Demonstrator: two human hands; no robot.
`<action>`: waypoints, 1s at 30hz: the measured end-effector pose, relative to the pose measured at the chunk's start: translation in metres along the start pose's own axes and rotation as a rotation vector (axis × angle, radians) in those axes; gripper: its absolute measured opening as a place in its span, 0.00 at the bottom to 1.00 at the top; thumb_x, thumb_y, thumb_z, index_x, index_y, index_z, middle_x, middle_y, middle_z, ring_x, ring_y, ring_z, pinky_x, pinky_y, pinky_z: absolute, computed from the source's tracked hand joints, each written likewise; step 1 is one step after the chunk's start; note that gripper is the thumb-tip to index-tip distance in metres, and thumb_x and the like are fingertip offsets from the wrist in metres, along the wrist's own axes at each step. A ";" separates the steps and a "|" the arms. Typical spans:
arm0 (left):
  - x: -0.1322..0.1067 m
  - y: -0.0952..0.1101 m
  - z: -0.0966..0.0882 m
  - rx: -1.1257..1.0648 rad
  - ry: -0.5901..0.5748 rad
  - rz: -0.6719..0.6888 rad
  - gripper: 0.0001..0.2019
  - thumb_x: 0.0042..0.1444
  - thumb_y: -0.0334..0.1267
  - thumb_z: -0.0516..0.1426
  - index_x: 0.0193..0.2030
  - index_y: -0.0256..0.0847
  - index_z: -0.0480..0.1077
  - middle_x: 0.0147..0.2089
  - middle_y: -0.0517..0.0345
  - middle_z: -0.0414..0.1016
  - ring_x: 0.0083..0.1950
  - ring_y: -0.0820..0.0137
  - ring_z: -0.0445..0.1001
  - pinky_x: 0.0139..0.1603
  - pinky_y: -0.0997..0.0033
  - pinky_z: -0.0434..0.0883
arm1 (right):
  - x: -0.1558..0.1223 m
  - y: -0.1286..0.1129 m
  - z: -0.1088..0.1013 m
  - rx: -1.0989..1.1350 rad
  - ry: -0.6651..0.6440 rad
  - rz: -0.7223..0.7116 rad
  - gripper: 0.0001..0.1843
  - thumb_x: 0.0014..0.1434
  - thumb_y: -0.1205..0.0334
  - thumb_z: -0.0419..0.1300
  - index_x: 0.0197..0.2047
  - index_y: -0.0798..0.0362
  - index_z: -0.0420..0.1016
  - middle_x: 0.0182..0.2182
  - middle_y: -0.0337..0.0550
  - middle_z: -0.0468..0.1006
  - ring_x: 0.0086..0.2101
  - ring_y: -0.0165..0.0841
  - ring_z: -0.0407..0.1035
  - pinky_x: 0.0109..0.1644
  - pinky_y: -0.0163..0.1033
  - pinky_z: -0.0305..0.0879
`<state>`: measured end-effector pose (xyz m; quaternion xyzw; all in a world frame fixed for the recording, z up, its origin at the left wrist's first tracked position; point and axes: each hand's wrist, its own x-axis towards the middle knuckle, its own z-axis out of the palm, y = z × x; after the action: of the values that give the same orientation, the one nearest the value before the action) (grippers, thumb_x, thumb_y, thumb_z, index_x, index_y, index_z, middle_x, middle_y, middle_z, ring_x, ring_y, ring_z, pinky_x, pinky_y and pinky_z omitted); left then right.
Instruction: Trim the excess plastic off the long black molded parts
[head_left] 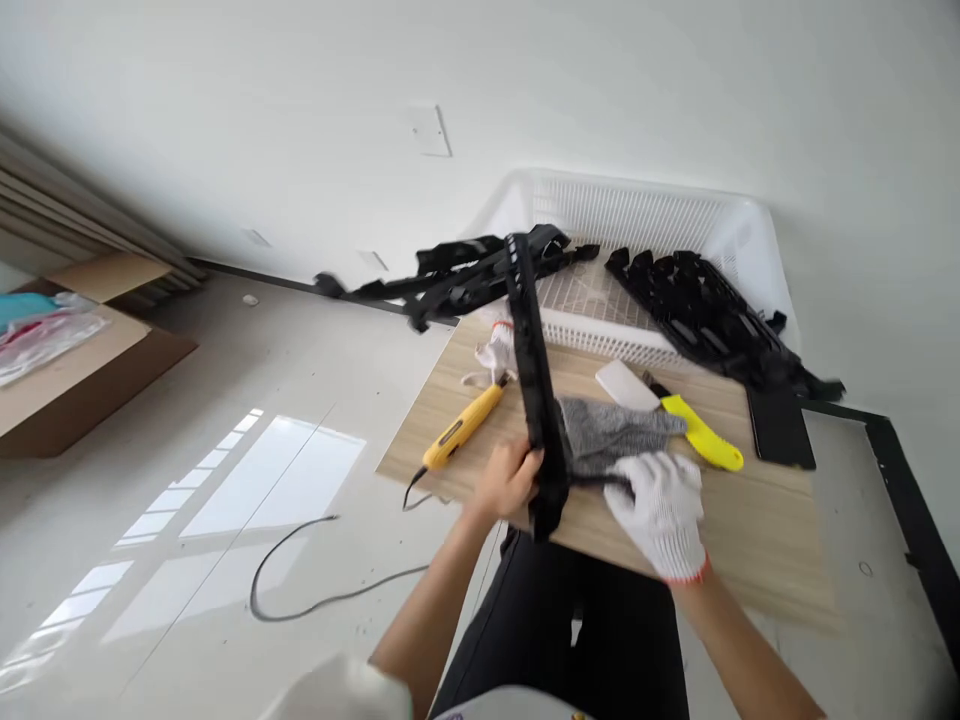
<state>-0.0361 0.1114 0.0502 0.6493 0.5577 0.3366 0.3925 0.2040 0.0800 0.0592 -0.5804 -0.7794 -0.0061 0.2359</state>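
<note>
My bare left hand (511, 478) is closed around the lower end of a long black plastic strip (531, 365), which stands up from the table in front of me. My right hand (664, 510), in a white knitted glove, has its fingers curled around a thin dark tool (596, 480). The tool's end reaches the strip near its base; whether it touches is unclear. Behind my right hand lies a grey knitted cloth or glove (619, 428). A yellow corded tool (463, 428) rests left of the strip, near a crumpled white glove (496, 350).
A white plastic basket (757, 225) stands against the wall, with black plastic parts (690, 300) across its rim on both sides. A yellow-handled knife (701, 433), a white block (628, 386) and a black phone (781, 428) lie on the wooden tabletop (765, 540). A cable (337, 598) trails over the floor.
</note>
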 end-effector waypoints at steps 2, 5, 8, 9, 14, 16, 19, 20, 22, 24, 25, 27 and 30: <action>-0.008 -0.003 0.001 0.045 0.003 0.003 0.16 0.66 0.41 0.48 0.25 0.43 0.58 0.23 0.61 0.66 0.25 0.71 0.63 0.28 0.70 0.56 | -0.003 0.003 0.001 0.079 0.005 0.049 0.01 0.58 0.63 0.62 0.34 0.47 0.76 0.26 0.37 0.77 0.32 0.36 0.67 0.48 0.46 0.53; -0.013 -0.008 0.001 0.111 0.036 0.080 0.16 0.67 0.36 0.47 0.25 0.43 0.55 0.21 0.62 0.64 0.22 0.74 0.62 0.25 0.72 0.56 | -0.004 0.006 0.004 0.190 0.008 0.124 0.02 0.59 0.64 0.61 0.35 0.46 0.75 0.26 0.35 0.77 0.30 0.36 0.66 0.46 0.45 0.53; -0.009 -0.008 0.000 0.141 0.088 0.148 0.16 0.67 0.34 0.45 0.25 0.43 0.54 0.18 0.64 0.60 0.19 0.74 0.59 0.23 0.72 0.54 | 0.000 0.007 0.005 0.229 -0.036 0.177 0.03 0.56 0.65 0.63 0.34 0.46 0.75 0.25 0.34 0.77 0.29 0.35 0.65 0.45 0.45 0.53; -0.008 -0.007 0.000 0.147 0.104 0.154 0.16 0.67 0.34 0.45 0.25 0.43 0.54 0.18 0.64 0.60 0.19 0.75 0.59 0.22 0.73 0.54 | 0.001 0.006 0.005 0.234 -0.053 0.185 0.04 0.55 0.66 0.64 0.34 0.46 0.75 0.25 0.34 0.77 0.29 0.35 0.65 0.45 0.45 0.53; -0.004 -0.005 0.002 0.174 0.137 0.165 0.17 0.68 0.34 0.45 0.25 0.43 0.52 0.18 0.64 0.59 0.19 0.75 0.59 0.22 0.73 0.55 | 0.004 0.007 0.003 0.264 -0.103 0.204 0.08 0.51 0.69 0.64 0.34 0.47 0.76 0.25 0.34 0.77 0.30 0.35 0.65 0.43 0.44 0.53; -0.004 -0.005 0.003 0.174 0.130 0.170 0.17 0.69 0.35 0.45 0.26 0.43 0.52 0.18 0.64 0.58 0.19 0.75 0.58 0.23 0.72 0.55 | 0.003 0.008 0.004 0.265 -0.110 0.204 0.10 0.50 0.70 0.64 0.35 0.47 0.76 0.25 0.34 0.77 0.30 0.35 0.66 0.42 0.44 0.52; -0.005 -0.006 0.002 0.156 0.115 0.157 0.16 0.68 0.35 0.45 0.26 0.44 0.51 0.19 0.64 0.58 0.19 0.75 0.57 0.23 0.72 0.54 | 0.003 0.008 0.005 0.250 -0.121 0.220 0.11 0.48 0.71 0.65 0.35 0.46 0.77 0.26 0.34 0.78 0.31 0.36 0.66 0.42 0.44 0.52; -0.005 -0.006 0.002 0.147 0.111 0.145 0.16 0.68 0.35 0.45 0.26 0.44 0.50 0.19 0.64 0.58 0.20 0.75 0.57 0.23 0.72 0.54 | 0.003 0.008 0.005 0.242 -0.125 0.227 0.11 0.48 0.70 0.65 0.34 0.46 0.76 0.26 0.34 0.77 0.31 0.36 0.66 0.43 0.45 0.52; -0.006 -0.008 0.002 0.123 0.096 0.103 0.16 0.67 0.37 0.45 0.25 0.44 0.50 0.19 0.63 0.57 0.20 0.74 0.56 0.24 0.71 0.54 | 0.003 0.008 0.006 0.229 -0.125 0.223 0.10 0.48 0.69 0.67 0.34 0.46 0.76 0.26 0.34 0.78 0.31 0.36 0.67 0.44 0.45 0.53; -0.006 -0.009 0.002 0.087 0.064 0.036 0.17 0.66 0.39 0.45 0.25 0.44 0.50 0.18 0.63 0.56 0.20 0.74 0.55 0.24 0.71 0.53 | 0.004 0.009 0.006 0.212 -0.125 0.206 0.10 0.48 0.69 0.67 0.34 0.46 0.77 0.26 0.34 0.78 0.31 0.36 0.67 0.45 0.46 0.53; -0.006 -0.009 0.002 0.067 0.046 0.001 0.17 0.66 0.41 0.45 0.24 0.44 0.51 0.19 0.63 0.56 0.20 0.74 0.55 0.24 0.71 0.53 | 0.005 0.009 0.006 0.198 -0.130 0.200 0.10 0.48 0.69 0.68 0.34 0.46 0.77 0.26 0.34 0.78 0.31 0.36 0.67 0.45 0.46 0.52; -0.002 -0.008 0.002 0.035 0.019 -0.066 0.17 0.65 0.44 0.45 0.24 0.44 0.51 0.19 0.63 0.55 0.21 0.74 0.55 0.25 0.70 0.53 | 0.007 0.010 0.005 0.164 -0.145 0.186 0.09 0.48 0.67 0.69 0.33 0.47 0.77 0.26 0.35 0.78 0.31 0.36 0.67 0.44 0.46 0.51; 0.005 -0.006 0.003 0.021 0.018 -0.118 0.18 0.62 0.48 0.46 0.23 0.45 0.51 0.20 0.63 0.55 0.23 0.73 0.55 0.27 0.70 0.54 | 0.012 0.010 0.003 0.113 -0.170 0.151 0.07 0.51 0.65 0.69 0.34 0.47 0.78 0.27 0.36 0.79 0.32 0.36 0.68 0.44 0.46 0.50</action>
<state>-0.0353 0.1159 0.0434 0.6161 0.6022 0.3128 0.3999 0.2095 0.0945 0.0582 -0.6218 -0.7496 0.1051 0.2010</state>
